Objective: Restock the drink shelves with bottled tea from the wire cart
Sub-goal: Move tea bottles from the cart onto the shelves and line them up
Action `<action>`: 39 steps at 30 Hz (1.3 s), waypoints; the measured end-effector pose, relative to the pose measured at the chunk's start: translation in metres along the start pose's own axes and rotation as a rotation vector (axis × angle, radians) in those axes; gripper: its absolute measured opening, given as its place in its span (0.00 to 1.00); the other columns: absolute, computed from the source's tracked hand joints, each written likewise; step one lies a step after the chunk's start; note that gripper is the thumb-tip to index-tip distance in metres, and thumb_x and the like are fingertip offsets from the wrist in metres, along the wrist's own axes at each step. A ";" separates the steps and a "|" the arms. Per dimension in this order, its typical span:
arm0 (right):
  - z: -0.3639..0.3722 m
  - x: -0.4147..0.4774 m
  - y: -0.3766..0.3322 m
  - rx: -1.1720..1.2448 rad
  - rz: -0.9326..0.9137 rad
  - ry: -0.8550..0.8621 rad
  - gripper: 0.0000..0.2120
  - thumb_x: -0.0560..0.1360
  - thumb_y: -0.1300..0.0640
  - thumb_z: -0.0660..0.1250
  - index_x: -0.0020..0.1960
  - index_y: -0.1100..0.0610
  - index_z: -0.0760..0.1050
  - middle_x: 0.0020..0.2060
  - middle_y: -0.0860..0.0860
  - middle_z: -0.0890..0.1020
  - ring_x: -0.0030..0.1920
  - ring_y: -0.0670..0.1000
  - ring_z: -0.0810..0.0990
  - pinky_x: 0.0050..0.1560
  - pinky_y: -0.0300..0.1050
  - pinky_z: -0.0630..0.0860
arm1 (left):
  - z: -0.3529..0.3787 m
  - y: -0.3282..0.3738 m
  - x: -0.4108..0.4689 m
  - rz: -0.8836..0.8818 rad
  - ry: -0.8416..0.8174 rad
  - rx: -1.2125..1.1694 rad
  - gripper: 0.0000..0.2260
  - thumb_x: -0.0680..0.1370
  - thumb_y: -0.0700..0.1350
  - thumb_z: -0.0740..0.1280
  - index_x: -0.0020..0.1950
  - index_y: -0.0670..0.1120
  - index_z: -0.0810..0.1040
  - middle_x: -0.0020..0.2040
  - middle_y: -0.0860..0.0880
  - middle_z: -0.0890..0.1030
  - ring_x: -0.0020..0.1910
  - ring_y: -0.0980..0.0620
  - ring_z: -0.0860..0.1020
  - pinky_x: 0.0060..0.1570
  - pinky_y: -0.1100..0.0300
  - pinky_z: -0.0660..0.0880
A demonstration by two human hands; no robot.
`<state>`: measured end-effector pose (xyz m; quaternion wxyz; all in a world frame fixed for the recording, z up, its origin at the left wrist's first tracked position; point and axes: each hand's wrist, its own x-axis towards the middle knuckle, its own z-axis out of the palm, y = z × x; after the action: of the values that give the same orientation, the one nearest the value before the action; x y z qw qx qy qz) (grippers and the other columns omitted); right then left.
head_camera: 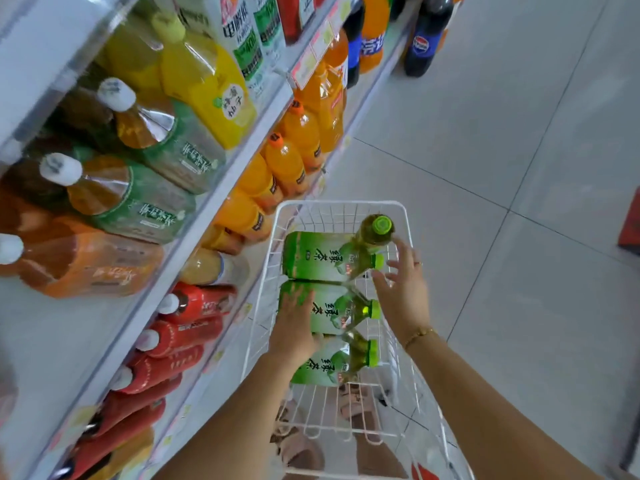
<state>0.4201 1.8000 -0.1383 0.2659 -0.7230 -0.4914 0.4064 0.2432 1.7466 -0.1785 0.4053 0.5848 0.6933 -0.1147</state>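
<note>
A white wire cart (407, 216) stands in the aisle below me. Three green-tea bottles lie on their sides in it, caps to the right: a far one (311, 256), a middle one (332, 311) and a near one (322, 370). One more green-tea bottle (375, 230) stands upright at the cart's far right. My left hand (294, 327) rests on the base end of the middle bottle, fingers over its label. My right hand (403, 285) hovers with spread fingers by the caps, just below the upright bottle, holding nothing.
Drink shelves (221, 188) run along the left: green-label tea bottles (138, 199) on the upper shelf, orange drinks (287, 161) below, red bottles (187, 327) lower down. Dark cola bottles (424, 46) stand at the far end. Pale floor tiles (519, 168) lie to the right.
</note>
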 end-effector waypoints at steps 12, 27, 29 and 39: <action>-0.013 0.092 -0.026 -0.554 -0.119 -0.266 0.16 0.70 0.58 0.71 0.55 0.60 0.73 0.54 0.57 0.76 0.48 0.55 0.75 0.43 0.41 0.67 | -0.023 0.009 0.019 -0.083 -0.087 -0.103 0.33 0.76 0.43 0.66 0.77 0.50 0.54 0.78 0.50 0.52 0.76 0.48 0.55 0.71 0.50 0.62; -0.105 0.001 -0.082 -0.129 -0.218 -0.140 0.14 0.65 0.60 0.76 0.39 0.54 0.70 0.28 0.51 0.76 0.27 0.47 0.71 0.26 0.32 0.67 | -0.052 0.076 -0.036 0.361 0.248 -0.715 0.31 0.69 0.49 0.75 0.70 0.56 0.67 0.62 0.68 0.69 0.62 0.73 0.67 0.59 0.79 0.62; -0.107 -0.007 -0.092 -0.089 -0.259 -0.223 0.14 0.62 0.55 0.76 0.38 0.51 0.70 0.27 0.49 0.75 0.28 0.46 0.71 0.26 0.33 0.67 | -0.059 0.076 -0.051 0.397 0.252 -0.676 0.32 0.69 0.50 0.75 0.70 0.55 0.67 0.64 0.66 0.69 0.63 0.72 0.67 0.60 0.78 0.62; -0.090 -0.035 -0.238 0.292 -0.421 -0.520 0.11 0.60 0.45 0.72 0.39 0.49 0.77 0.31 0.51 0.77 0.33 0.49 0.74 0.34 0.44 0.73 | -0.172 0.062 -0.157 0.284 0.470 -0.718 0.25 0.61 0.62 0.75 0.55 0.60 0.72 0.46 0.62 0.81 0.46 0.66 0.79 0.45 0.68 0.76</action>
<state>0.3724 1.8588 0.1072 0.3102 -0.4328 -0.6173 0.5791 0.2240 1.7611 0.0613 0.4259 0.5066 0.6753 0.3255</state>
